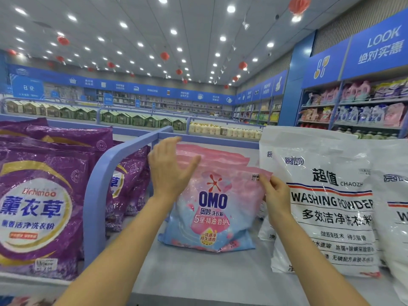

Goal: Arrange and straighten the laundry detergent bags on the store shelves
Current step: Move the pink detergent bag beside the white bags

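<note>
Pink OMO bag (pixel 212 208) stands upright on the grey shelf (pixel 198 274), between the blue divider (pixel 103 173) and the white washing powder bag (pixel 326 206). My right hand (pixel 276 195) pinches its top right corner. My left hand (pixel 170 168) is spread flat-fingered at the top left corner; I can't tell whether it touches. Purple bags (pixel 39 206) sit beyond the divider.

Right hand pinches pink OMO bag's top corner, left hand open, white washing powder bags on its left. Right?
No: the head view shows the white washing powder bags to the right of the pink OMO bag, not the left. The right hand pinches its top corner; the left hand is open.
</note>
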A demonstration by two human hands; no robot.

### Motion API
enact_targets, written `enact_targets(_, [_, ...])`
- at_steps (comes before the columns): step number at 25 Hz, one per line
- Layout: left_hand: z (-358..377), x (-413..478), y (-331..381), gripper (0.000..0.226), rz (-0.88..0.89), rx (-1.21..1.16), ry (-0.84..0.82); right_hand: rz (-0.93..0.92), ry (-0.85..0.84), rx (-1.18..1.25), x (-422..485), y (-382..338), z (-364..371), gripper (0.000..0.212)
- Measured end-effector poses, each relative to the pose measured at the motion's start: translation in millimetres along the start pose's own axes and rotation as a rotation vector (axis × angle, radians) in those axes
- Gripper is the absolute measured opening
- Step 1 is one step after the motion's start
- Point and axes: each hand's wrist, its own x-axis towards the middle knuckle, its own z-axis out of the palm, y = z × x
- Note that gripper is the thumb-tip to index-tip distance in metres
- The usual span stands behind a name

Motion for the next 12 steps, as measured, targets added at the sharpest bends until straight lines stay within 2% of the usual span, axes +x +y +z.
enact_targets(1, [-1,-24,-5,0.071,-0.229,-0.129,0.020,-0.009,-0.004,0.008,2,-1,2,0.023])
enact_targets(3, [-1,-62,-9,0.070,-0.694,-0.459,-0.228,0.013,-0.031,0.038,5,-4,6,0.011])
enact_targets(4, [3,-73,-11,0.064,-0.875,-0.694,-0.354,0.043,-0.037,0.063,7,-5,9,0.013])
enact_targets(5, [7,-78,-12,0.062,-0.992,-0.853,-0.404,0.069,-0.040,0.095,10,-6,11,0.014])
enact_targets(6, [9,-80,-12,0.064,-1.030,-0.897,-0.407,0.088,-0.038,0.121,13,-8,14,0.016])
enact_targets(9, [10,-87,-13,0.089,-0.814,-0.843,-0.447,0.107,-0.008,0.153,20,-10,25,0.023])
enact_targets(10, [9,-90,-12,0.086,-0.770,-0.842,-0.461,0.109,0.006,0.157,22,-13,28,0.023])
enact_targets(12, [4,-91,-10,0.051,-0.748,-0.816,-0.445,0.105,0.033,0.145,29,-18,31,0.023])
